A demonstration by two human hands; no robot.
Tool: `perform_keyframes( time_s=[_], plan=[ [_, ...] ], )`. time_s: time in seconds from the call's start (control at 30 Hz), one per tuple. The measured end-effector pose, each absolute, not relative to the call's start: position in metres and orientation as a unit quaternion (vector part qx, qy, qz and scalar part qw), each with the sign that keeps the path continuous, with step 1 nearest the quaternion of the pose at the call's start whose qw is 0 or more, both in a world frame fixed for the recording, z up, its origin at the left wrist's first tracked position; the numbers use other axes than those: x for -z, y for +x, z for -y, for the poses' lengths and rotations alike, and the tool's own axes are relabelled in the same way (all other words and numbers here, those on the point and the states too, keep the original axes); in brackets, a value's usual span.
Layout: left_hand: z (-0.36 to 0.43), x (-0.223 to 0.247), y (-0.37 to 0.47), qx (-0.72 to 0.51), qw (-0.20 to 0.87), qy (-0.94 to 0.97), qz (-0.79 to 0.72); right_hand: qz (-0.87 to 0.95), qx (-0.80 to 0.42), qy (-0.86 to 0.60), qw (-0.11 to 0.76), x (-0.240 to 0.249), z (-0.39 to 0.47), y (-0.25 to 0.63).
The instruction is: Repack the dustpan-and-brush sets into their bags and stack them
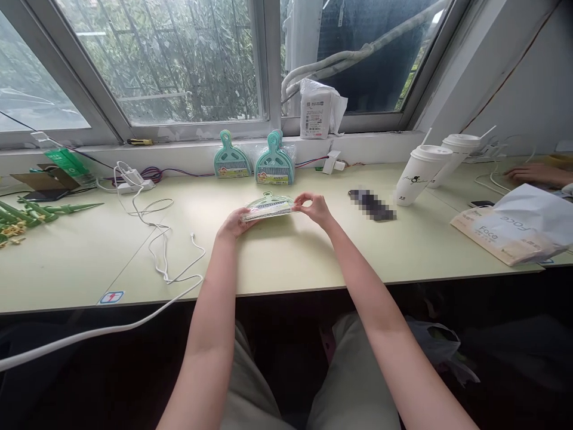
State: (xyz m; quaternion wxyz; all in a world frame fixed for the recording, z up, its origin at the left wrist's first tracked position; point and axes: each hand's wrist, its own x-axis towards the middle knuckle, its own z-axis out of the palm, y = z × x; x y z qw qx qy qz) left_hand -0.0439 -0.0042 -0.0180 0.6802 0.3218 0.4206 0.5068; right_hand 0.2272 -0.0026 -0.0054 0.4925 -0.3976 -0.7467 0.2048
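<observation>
A light green mini dustpan set in clear plastic is held tilted just above the pale table. My left hand grips its left end, with the fingers partly hidden beneath it. At its right end, my right hand pinches the edge or wrapping between thumb and fingers. Behind it, against the wall below the window, stand more green dustpan sets, one on the left and a wrapped stack on the right.
White cables and a power strip lie left, beside green stems. Rightward are a pixelated dark object, two white cups, a paper bag and another person's hand. A white package stands on the sill.
</observation>
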Motion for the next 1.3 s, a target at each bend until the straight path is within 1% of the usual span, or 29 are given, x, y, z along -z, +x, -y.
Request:
perform_keyframes(
  time_s=[0.1, 0.2, 0.37, 0.53, 0.67, 0.77, 0.9, 1.0, 1.13, 1.23, 1.3],
  plan=[
    [0.004, 0.019, -0.042, -0.511, 0.681, 0.320, -0.416, 0.752, -0.224, -0.413, 0.463, 0.006, 0.001, 0.232],
    [0.004, 0.019, -0.040, -0.506, 0.676, 0.313, -0.434, 0.757, -0.214, -0.440, 0.433, 0.006, 0.001, 0.235],
    [0.003, 0.020, -0.039, -0.502, 0.676, 0.328, -0.428, 0.733, -0.192, -0.461, 0.462, 0.007, 0.000, 0.237],
    [0.005, 0.021, -0.038, -0.484, 0.674, 0.367, -0.421, 0.706, -0.181, -0.501, 0.467, 0.010, -0.005, 0.239],
    [0.013, 0.018, -0.031, -0.462, 0.677, 0.419, -0.392, 0.676, -0.199, -0.506, 0.497, 0.013, -0.008, 0.240],
    [0.017, 0.015, -0.026, -0.450, 0.679, 0.444, -0.373, 0.652, -0.233, -0.504, 0.516, 0.019, -0.012, 0.241],
    [0.020, 0.012, -0.024, -0.443, 0.658, 0.462, -0.397, 0.636, -0.317, -0.498, 0.498, 0.035, -0.020, 0.240],
    [0.023, 0.008, -0.025, -0.435, 0.638, 0.493, -0.402, 0.606, -0.350, -0.513, 0.497, 0.049, -0.030, 0.238],
    [0.032, -0.002, -0.021, -0.435, 0.626, 0.530, -0.371, 0.561, -0.416, -0.513, 0.498, 0.061, -0.041, 0.237],
    [0.036, -0.007, -0.011, -0.454, 0.615, 0.553, -0.332, 0.531, -0.447, -0.487, 0.530, 0.059, -0.042, 0.235],
    [0.035, -0.007, -0.005, -0.487, 0.587, 0.553, -0.335, 0.511, -0.448, -0.472, 0.562, 0.055, -0.039, 0.232]
  ],
)
